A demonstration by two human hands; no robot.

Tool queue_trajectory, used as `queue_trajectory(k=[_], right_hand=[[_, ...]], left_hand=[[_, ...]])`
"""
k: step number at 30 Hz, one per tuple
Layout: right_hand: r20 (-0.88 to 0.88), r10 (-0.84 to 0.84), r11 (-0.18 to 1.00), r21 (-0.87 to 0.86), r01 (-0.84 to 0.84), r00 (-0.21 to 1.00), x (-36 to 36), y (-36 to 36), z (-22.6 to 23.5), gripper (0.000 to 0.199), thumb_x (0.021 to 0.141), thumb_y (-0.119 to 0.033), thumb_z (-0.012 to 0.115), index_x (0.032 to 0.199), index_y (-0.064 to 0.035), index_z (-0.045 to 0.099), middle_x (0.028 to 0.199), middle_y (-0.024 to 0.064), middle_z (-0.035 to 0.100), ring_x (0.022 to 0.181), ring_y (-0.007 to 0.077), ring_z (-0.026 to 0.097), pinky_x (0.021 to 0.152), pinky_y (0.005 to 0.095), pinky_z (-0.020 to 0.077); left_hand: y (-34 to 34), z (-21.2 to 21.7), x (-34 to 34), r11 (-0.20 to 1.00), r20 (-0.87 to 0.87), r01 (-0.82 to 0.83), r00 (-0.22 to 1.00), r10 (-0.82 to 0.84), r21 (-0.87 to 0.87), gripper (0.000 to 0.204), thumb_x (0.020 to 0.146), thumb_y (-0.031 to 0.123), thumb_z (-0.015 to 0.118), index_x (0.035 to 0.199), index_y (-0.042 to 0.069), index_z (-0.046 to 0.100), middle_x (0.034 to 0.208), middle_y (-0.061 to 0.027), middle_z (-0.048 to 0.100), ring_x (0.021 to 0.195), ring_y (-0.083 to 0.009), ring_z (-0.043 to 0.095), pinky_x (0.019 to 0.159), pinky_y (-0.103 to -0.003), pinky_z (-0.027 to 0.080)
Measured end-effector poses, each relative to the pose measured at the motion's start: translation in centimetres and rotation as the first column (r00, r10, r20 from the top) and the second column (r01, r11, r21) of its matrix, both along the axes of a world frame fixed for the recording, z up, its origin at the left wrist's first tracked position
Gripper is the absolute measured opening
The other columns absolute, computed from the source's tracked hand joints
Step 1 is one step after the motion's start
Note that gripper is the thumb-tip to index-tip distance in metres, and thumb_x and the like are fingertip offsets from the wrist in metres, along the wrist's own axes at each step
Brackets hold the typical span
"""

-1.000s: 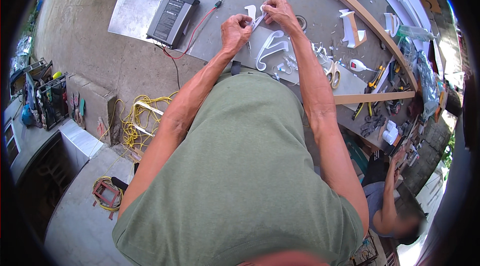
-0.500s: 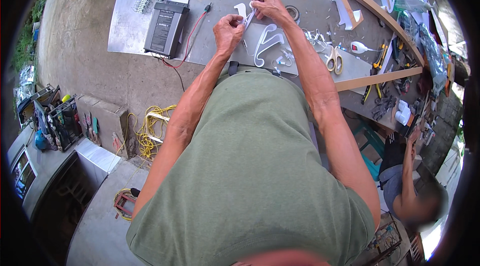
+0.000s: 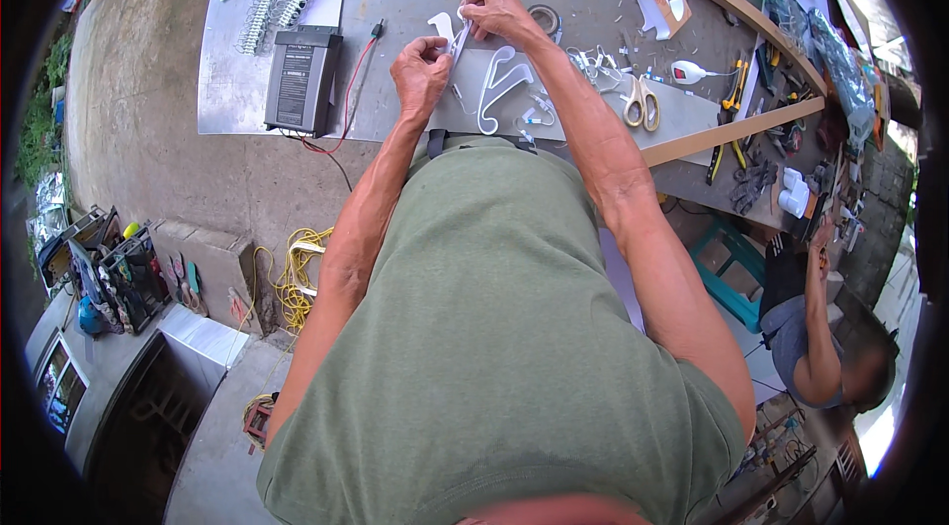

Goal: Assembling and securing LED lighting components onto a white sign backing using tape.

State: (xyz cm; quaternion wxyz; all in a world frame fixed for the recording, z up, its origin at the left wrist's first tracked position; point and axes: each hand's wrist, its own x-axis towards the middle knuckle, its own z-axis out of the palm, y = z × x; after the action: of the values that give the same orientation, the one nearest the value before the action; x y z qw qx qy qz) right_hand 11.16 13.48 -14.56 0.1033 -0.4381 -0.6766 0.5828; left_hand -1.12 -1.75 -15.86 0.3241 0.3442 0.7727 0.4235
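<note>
My left hand (image 3: 420,76) is closed, its thumb and fingertips pinching the lower end of a thin white strip-like piece (image 3: 459,41). At the upper end of the same piece, my right hand (image 3: 500,13) grips it with bent fingers, which partly cover it. Just behind the strip lies a white curved part (image 3: 442,25), half hidden by my hands. A white letter-shaped piece (image 3: 502,85) with curled ends stands or lies on the metal table below my right wrist. Close to it are small white light modules on wire (image 3: 539,112).
Left on the table sits a dark power supply box (image 3: 302,80) with red and black leads. Coiled light strings (image 3: 287,6) lie behind it. To the right are scissors (image 3: 641,106), a tape roll (image 3: 545,19), a glue bottle (image 3: 692,72), pliers (image 3: 733,90) and wooden strips (image 3: 733,132). Another person (image 3: 806,347) works far right.
The table and its things have shifted left in the view as my head turned slightly. Both hands keep their hold on the white piece, with little visible change in their grip.
</note>
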Motion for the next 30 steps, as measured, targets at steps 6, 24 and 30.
queue_trajectory(k=[6, 24, 30], right_hand=[[0.005, 0.005, 1.000, -0.023, -0.005, 1.000, 0.0, 0.0, 0.3, 0.031, 0.081, -0.019, 0.062, 0.099, 0.0036, 0.071, 0.077, 0.0125, 0.072, 0.059, 0.0179, 0.071, 0.060, 0.0289, 0.0571], [-0.052, -0.038, 0.997, -0.075, 0.034, 0.998, 0.1, 0.0, 0.2, 0.029, 0.083, -0.018, 0.064, 0.101, 0.0042, 0.072, 0.077, 0.0107, 0.071, 0.062, 0.0157, 0.069, 0.059, 0.0270, 0.0571], [-0.027, -0.035, 0.997, -0.076, 0.033, 0.999, 0.1, -0.1, 0.2, 0.028, 0.084, -0.017, 0.064, 0.101, 0.0041, 0.071, 0.076, 0.0103, 0.070, 0.060, 0.0156, 0.068, 0.059, 0.0273, 0.0571]], left_hand=[[-0.2, -0.1, 0.1, 1.000, -0.025, 0.007, 1.000, -0.006, 0.029, 0.026, 0.076, 0.012, 0.071, 0.101, 0.003, 0.075, 0.075, -0.0020, 0.069, 0.066, -0.0084, 0.062, 0.064, -0.024, 0.053], [-0.2, 2.0, -1.1, 0.999, 0.309, 0.016, 0.951, -0.004, -0.035, 0.031, 0.076, 0.013, 0.073, 0.104, 0.000, 0.073, 0.079, -0.0043, 0.071, 0.063, -0.0089, 0.064, 0.056, -0.023, 0.052], [-1.3, 2.9, -2.2, 0.988, 0.198, 0.143, 0.972, -0.129, -0.060, 0.036, 0.078, 0.020, 0.078, 0.108, 0.002, 0.072, 0.083, -0.0052, 0.071, 0.069, -0.0101, 0.065, 0.062, -0.025, 0.054]])
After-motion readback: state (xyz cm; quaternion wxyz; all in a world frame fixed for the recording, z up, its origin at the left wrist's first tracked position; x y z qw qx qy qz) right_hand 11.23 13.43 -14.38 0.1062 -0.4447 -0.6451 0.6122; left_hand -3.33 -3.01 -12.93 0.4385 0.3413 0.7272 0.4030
